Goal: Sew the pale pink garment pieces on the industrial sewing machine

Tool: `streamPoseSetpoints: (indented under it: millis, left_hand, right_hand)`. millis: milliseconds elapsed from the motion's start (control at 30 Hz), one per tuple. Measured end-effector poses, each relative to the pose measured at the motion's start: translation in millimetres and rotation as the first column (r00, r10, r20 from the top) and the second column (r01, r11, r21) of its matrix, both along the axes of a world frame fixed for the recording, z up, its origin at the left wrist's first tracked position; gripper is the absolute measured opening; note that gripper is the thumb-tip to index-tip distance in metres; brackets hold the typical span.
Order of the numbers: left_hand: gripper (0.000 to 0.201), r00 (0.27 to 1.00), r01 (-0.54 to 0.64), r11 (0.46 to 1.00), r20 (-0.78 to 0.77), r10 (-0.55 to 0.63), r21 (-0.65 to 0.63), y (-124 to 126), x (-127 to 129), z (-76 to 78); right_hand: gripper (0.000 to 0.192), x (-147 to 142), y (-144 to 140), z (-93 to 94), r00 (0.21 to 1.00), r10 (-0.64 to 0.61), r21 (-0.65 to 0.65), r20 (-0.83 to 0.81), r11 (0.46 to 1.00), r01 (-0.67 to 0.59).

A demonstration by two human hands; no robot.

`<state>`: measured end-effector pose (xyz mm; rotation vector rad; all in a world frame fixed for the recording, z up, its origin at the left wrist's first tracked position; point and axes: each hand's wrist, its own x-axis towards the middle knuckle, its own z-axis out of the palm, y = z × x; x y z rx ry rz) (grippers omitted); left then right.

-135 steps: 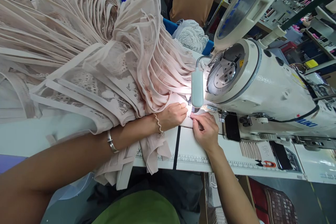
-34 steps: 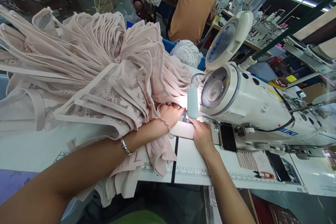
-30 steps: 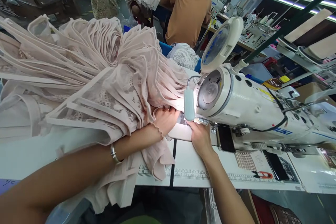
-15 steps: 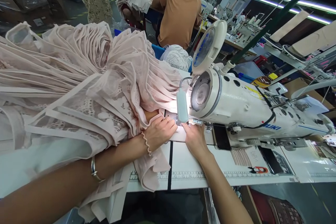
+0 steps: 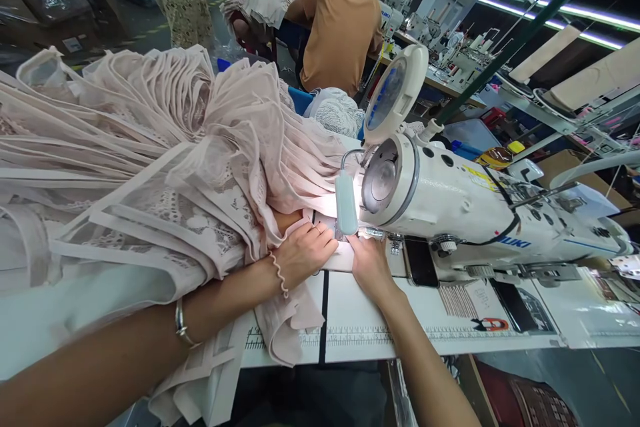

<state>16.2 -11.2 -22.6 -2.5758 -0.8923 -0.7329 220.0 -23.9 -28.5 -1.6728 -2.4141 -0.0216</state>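
Note:
My left hand [image 5: 307, 248] lies with curled fingers on a pale pink lace garment [image 5: 293, 307] just left of the presser foot, closed on its cloth. My right hand [image 5: 373, 268] reaches under the head of a white sewing machine [image 5: 435, 187]. Its thumb points to the needle area, and its other fingertips are partly hidden, so its grip is unclear. Between both hands a strip of pale cloth lies on the machine bed. A small lamp [image 5: 345, 203] lights the spot and covers the needle.
A big heap of pink lace garments [image 5: 170, 107] covers the table's left side. Right of my hands lie a dark phone [image 5: 421, 261] and orange thread snips [image 5: 491, 325]. A ruler strip [image 5: 360, 335] runs along the front edge. Behind, a person in an orange-brown shirt [image 5: 343, 30] sits.
Both hands stay at the presser foot in almost the same pose. The view has shifted very slightly; the cloth shows no clear movement.

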Motion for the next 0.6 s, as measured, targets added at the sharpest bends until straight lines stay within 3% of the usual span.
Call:
streamPoseSetpoints:
  millis: [133, 267, 467, 533, 600]
  left_hand:
    - [0.029, 1.0, -0.004, 1.0, -0.011, 0.004, -0.01, 0, 0, -2.9]
    - [0.026, 1.0, -0.016, 0.999, -0.016, 0.015, -0.028, 0, 0, -3.8]
    - [0.02, 0.995, -0.05, 0.986, -0.089, 0.036, -0.162, -2, 2, -2.0]
    - [0.02, 0.995, -0.044, 0.985, -0.099, 0.028, -0.165, -2, 2, -2.7]
    - [0.02, 0.994, -0.043, 0.989, -0.102, 0.029, -0.142, -2, 2, -4.4]
  right_hand:
    - [0.055, 2, 1, -0.8, 0.998, 0.001, -0.102, -0.066, 0.995, -0.008]
    - [0.051, -5, 0, 3.1, 0.996, -0.083, -0.03, 0.023, 0.996, 0.084]
    - [0.036, -13, 5, 7.1, 1.0, -0.003, -0.134, 0.026, 0.991, 0.006]
    - [0.035, -12, 5, 4.5, 0.999, -0.034, -0.095, 0.014, 0.995, 0.035]
    - [0.036, -6, 2, 0.5, 0.99, -0.143, 0.028, -0.001, 0.989, 0.143]
